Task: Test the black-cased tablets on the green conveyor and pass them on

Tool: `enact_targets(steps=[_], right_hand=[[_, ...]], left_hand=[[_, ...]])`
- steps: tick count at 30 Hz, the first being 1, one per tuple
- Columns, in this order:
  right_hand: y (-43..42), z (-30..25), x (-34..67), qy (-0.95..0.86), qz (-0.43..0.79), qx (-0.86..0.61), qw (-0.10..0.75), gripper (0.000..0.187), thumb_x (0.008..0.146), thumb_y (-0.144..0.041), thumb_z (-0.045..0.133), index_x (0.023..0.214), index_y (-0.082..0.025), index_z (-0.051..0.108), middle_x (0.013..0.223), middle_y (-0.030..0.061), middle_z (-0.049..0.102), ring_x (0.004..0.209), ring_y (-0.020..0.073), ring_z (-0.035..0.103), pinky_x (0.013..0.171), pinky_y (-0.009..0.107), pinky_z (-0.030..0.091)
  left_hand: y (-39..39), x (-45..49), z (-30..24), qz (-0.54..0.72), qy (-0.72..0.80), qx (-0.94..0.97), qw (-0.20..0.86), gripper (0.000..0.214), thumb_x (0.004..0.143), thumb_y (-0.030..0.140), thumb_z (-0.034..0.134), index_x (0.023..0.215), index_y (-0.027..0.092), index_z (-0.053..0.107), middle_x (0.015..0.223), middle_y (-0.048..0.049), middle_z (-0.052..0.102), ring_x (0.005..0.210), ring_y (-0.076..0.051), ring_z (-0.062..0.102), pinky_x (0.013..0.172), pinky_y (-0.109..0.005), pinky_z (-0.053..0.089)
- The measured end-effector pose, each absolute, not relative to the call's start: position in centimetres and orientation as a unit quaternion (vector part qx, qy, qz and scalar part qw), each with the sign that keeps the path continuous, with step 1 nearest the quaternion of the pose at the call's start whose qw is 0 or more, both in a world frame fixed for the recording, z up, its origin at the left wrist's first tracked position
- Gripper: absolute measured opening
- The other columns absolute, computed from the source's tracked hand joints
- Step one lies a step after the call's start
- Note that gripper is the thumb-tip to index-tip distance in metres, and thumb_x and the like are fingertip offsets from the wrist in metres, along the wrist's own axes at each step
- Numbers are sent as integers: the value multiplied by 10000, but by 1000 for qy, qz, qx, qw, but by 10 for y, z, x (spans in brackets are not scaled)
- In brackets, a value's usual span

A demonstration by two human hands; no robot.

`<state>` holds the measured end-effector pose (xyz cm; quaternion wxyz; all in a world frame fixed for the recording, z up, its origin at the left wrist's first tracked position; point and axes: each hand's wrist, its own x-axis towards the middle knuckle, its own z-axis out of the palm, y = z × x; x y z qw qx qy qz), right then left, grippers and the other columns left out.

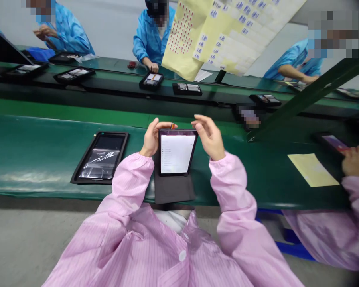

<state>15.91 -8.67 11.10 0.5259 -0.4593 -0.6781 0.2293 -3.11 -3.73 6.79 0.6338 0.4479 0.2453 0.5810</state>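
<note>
A tablet (178,154) with a lit white screen showing a list of text lines stands tilted up in front of me. Below it, a dark grey flat pad or cover (175,191) lies at the table's near edge. My left hand (152,139) grips the tablet's upper left side, its fingers reaching behind the top edge. A small red and yellow piece (173,126) shows by those fingertips, too small to name. Beside the upper right corner is my right hand (210,137), fingers apart and slightly bent, holding nothing that I can see.
Left on the green table (32,151) lies another tablet (103,155) in a black tray. A yellow sheet (313,170) lies at right, near a co-worker's hand (357,161). Black trays (187,88) line the conveyor beyond; hanging papers (218,36) and a green post (305,95) block the view.
</note>
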Motion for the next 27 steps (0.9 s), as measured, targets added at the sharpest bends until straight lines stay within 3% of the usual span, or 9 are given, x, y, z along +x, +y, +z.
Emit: enact_targets(steps=[4, 9, 13, 19, 27], right_hand=[[-65, 66, 154, -590, 324, -510, 536, 533, 869, -582, 478, 1235, -196, 515, 1047, 87, 660, 943, 185, 640, 825, 319, 522], [-44, 54, 146, -563, 334, -524, 545, 477, 842, -551, 515, 1131, -176, 574, 869, 50, 662, 800, 168, 626, 715, 285, 513], [-45, 56, 149, -553, 332, -534, 547, 408, 869, -492, 484, 1123, -192, 595, 800, 26, 647, 741, 166, 607, 653, 280, 497], [-43, 50, 145, -556, 321, -531, 553, 381, 859, -475, 503, 1114, -205, 588, 814, 22, 628, 695, 154, 573, 675, 297, 487], [-38, 35, 157, -557, 295, -533, 565, 441, 871, -480, 501, 1193, -185, 562, 941, 60, 665, 886, 179, 620, 824, 327, 503]], left_hand=[[-27, -28, 32, 477, 232, 309, 790, 702, 854, 704, 349, 1016, 116, 697, 954, -143, 724, 967, -315, 678, 893, -444, 508], [-36, -18, 10, 451, 133, 192, 861, 740, 879, 676, 336, 1239, 84, 595, 1223, -172, 637, 1158, -342, 586, 1046, -478, 394], [-38, -19, 4, 415, 106, 157, 890, 744, 876, 668, 356, 1256, 69, 578, 1245, -185, 620, 1216, -358, 538, 1075, -493, 353], [-36, -20, 0, 417, 109, 131, 893, 749, 874, 659, 366, 1304, 71, 540, 1282, -184, 596, 1242, -355, 515, 1085, -486, 339], [-37, -19, 1, 419, 105, 144, 890, 758, 854, 676, 388, 1294, 80, 551, 1272, -189, 601, 1208, -373, 539, 1062, -507, 357]])
